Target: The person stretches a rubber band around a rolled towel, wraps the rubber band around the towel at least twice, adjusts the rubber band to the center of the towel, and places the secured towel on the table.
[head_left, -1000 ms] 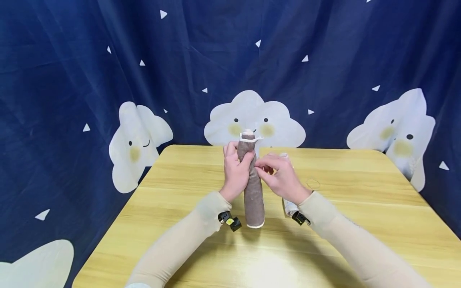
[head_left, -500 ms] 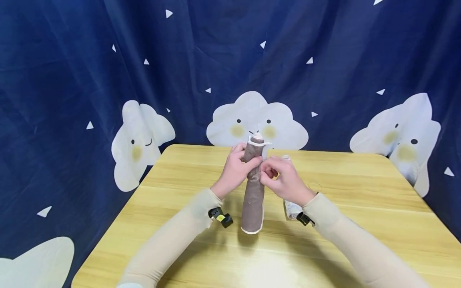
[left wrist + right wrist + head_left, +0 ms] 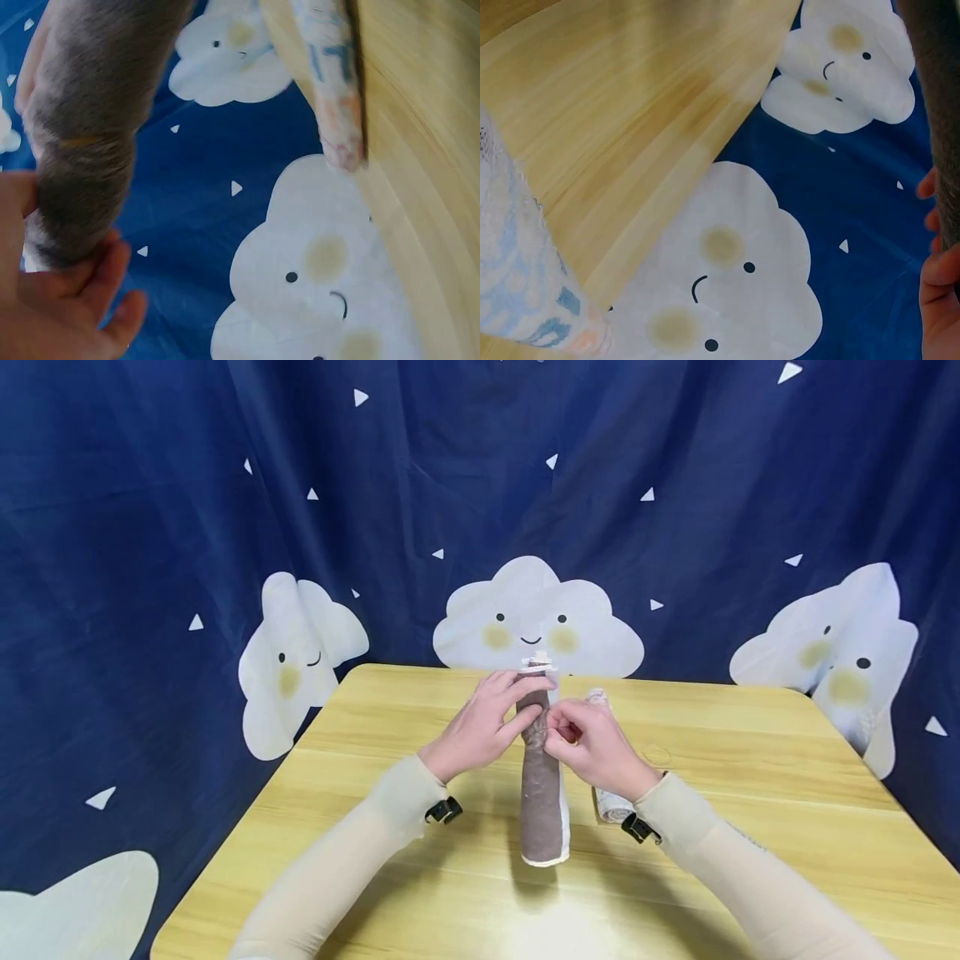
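A brown rolled towel (image 3: 542, 802) with white edging stands tilted above the wooden table, narrowed around its upper part. My left hand (image 3: 480, 727) holds its upper part, thumb on the near side and fingers reaching across and behind. A thin yellowish rubber band (image 3: 81, 140) crosses the narrowed part in the left wrist view. At the roll's right side my right hand (image 3: 596, 747) has its fingers curled and seems to pinch the band, though the fingertips are partly hidden. In the right wrist view, the towel (image 3: 945, 112) shows only at the right edge.
A second rolled towel (image 3: 613, 807), pale with a blue and pink pattern (image 3: 337, 97), lies on the table (image 3: 405, 718) beneath my right wrist. Beyond that wrist lies a loose thin loop (image 3: 657, 754). A dark blue curtain (image 3: 480, 485) with clouds hangs behind the table.
My left hand has loosened and spread its fingers, with the index finger now straighter across the roll. The towel has turned, showing more white edging on its right, and sits slightly lower in view.
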`<move>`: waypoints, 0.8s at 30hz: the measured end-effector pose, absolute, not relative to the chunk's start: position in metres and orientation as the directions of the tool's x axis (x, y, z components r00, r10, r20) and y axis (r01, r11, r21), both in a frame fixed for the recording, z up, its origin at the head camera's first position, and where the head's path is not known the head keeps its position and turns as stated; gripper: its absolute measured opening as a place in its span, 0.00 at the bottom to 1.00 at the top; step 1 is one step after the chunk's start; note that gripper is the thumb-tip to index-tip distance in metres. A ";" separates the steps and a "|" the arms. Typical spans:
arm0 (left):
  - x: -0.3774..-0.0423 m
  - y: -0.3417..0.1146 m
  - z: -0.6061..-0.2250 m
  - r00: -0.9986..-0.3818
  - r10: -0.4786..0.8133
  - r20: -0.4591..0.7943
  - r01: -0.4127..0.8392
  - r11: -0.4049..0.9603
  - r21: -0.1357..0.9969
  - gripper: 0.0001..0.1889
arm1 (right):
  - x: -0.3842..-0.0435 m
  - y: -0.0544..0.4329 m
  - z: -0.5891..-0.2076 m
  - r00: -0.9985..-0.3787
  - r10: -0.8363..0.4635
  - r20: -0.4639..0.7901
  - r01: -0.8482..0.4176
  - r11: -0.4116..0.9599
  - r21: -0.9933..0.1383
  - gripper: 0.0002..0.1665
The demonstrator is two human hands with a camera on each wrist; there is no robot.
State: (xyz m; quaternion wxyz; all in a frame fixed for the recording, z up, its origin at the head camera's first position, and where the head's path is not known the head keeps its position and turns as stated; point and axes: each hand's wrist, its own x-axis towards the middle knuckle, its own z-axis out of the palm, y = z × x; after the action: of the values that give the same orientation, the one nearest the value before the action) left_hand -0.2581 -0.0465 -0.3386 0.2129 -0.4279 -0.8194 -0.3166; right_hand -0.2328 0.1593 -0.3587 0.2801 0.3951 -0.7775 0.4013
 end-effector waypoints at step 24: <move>-0.266 -0.051 -0.329 -0.505 0.518 0.690 0.854 0.415 0.314 0.12 | -0.206 0.157 -0.353 -0.510 -0.502 0.699 -0.856 0.381 -0.350 0.13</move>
State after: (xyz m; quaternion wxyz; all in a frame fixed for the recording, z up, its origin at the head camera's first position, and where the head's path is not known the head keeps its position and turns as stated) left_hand -0.2664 -0.0508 -0.3289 0.2536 -0.4278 -0.8020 -0.3308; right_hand -0.2057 0.1567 -0.3534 0.2489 0.4280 -0.7930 0.3551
